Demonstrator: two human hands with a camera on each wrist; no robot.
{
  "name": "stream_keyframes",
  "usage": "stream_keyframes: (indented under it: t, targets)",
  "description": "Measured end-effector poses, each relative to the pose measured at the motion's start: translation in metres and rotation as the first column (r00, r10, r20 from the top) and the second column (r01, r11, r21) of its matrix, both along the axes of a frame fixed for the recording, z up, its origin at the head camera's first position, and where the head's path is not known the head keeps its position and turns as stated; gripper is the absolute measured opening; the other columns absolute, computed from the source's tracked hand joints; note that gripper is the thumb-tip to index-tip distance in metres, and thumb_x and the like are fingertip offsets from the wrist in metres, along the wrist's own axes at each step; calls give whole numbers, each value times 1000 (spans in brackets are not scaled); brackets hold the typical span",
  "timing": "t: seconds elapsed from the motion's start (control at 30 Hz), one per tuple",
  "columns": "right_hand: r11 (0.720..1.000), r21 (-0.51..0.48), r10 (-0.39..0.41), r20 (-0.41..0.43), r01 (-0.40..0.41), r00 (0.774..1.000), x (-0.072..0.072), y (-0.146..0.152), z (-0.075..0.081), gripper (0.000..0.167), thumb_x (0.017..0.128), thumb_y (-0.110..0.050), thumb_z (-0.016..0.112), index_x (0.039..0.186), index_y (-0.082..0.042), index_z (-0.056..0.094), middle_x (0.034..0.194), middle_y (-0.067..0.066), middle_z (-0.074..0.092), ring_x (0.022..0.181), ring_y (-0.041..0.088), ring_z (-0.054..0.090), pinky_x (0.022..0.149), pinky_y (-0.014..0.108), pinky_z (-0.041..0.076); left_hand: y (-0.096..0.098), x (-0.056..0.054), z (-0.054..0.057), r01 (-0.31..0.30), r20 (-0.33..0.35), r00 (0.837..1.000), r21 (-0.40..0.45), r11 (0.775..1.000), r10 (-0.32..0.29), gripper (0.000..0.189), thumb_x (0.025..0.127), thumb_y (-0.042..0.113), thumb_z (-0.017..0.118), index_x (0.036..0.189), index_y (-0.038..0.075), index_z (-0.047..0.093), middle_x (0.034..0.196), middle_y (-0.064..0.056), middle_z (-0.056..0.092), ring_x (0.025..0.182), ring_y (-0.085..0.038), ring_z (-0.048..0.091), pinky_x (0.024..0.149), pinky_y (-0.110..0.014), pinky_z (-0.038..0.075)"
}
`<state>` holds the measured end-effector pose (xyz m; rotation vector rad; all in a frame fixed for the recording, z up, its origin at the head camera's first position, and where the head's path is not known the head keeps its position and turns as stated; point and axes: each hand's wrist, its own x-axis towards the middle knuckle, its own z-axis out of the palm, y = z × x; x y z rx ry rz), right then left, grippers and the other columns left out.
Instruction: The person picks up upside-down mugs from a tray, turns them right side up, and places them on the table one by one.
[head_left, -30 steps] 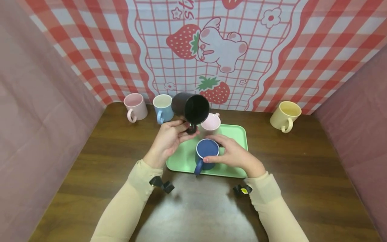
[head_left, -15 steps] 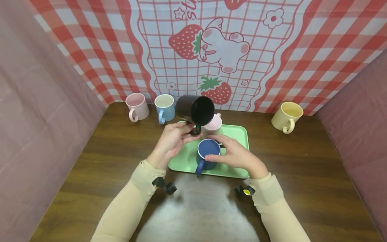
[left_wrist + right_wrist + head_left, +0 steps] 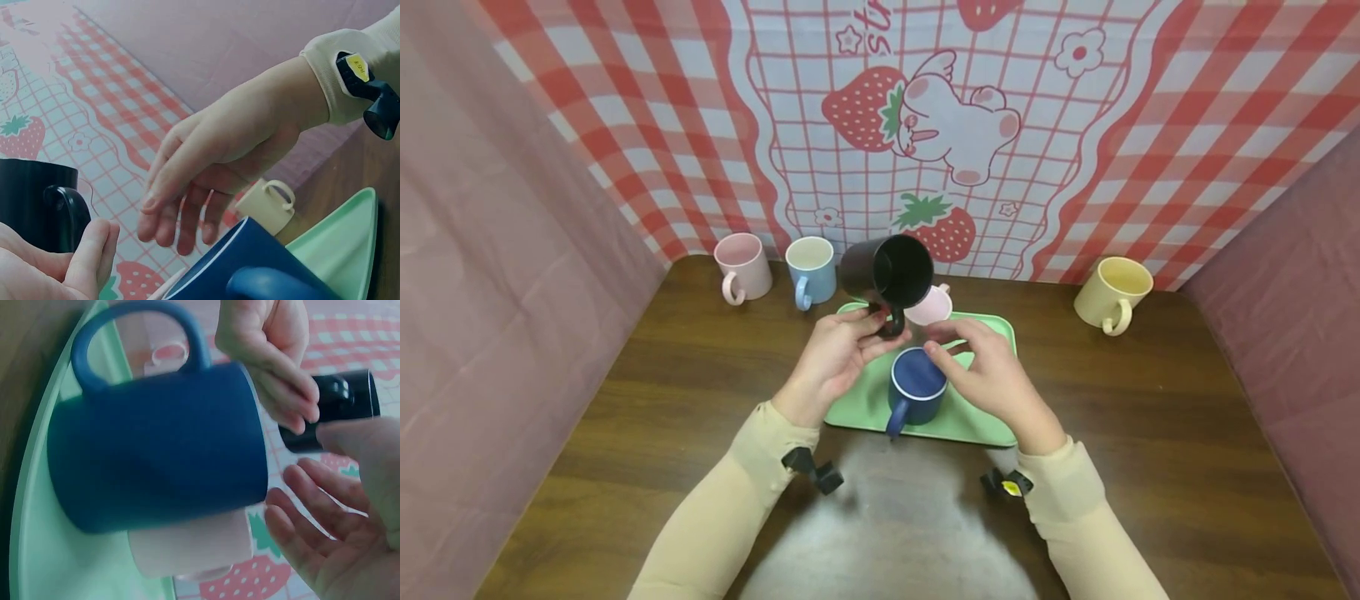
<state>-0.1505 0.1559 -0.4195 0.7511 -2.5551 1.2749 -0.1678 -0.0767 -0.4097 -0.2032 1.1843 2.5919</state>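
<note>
Pinched the black mug [image 3: 887,273] by its handle [image 3: 897,323] in the left grip [image 3: 841,354], near the green tray's [image 3: 859,404] far edge. Held the right grip [image 3: 987,371] spread beside the navy mug [image 3: 917,392], near the front edge.

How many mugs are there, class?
6: pink mug and light-blue mug back left; black mug in left hand; navy mug and pale-pink mug on tray; yellow mug back right.

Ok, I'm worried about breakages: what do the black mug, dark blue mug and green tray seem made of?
Black mug: probably glazed ceramic; bright highlights on its handle. Dark blue mug: likely ceramic, satin, pale-rimmed, only soft sheen. Green tray: perhaps plastic, smooth; evenly coloured and thin-edged.
</note>
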Motion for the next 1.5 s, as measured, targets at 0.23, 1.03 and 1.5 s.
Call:
stream_keyframes:
  t: [0.23, 1.03, 1.5]
  targets:
    - [991, -118, -78, -135, 62, 988, 12, -14, 9, 21, 96, -6, 83, 117, -4, 79, 107, 6, 78, 98, 19, 72, 76, 31, 62, 5, 4, 2, -14, 8, 1000, 19, 1000, 14, 33, 110, -6, 57, 140, -18, 61, 116, -22, 76, 96, -27, 81, 94, -43, 64]
    - [956, -252, -148, 26, 149, 989, 28, -33, 16, 16, 104, -8, 75, 116, 1, 80, 102, 13, 76, 77, 15, 61, 64, 17, 49, 28, 17, -3, 5, -32, 999, -87, 996, -8, 31, 109, -8, 56, 136, -23, 60, 114, -23, 78, 91, -20, 79, 90, -40, 65]
    - [912, -385, -17, 312, 143, 950, 34, -35, 26, 22, 112, -12, 64, 107, 7, 75, 73, 11, 60, 65, 16, 56, 57, 24, 44, 31, 25, 1, 45, -60, 997, -135, 990, -53, 29, 107, -9, 59, 133, -22, 64, 93, -11, 78, 86, -15, 78, 86, -35, 66]
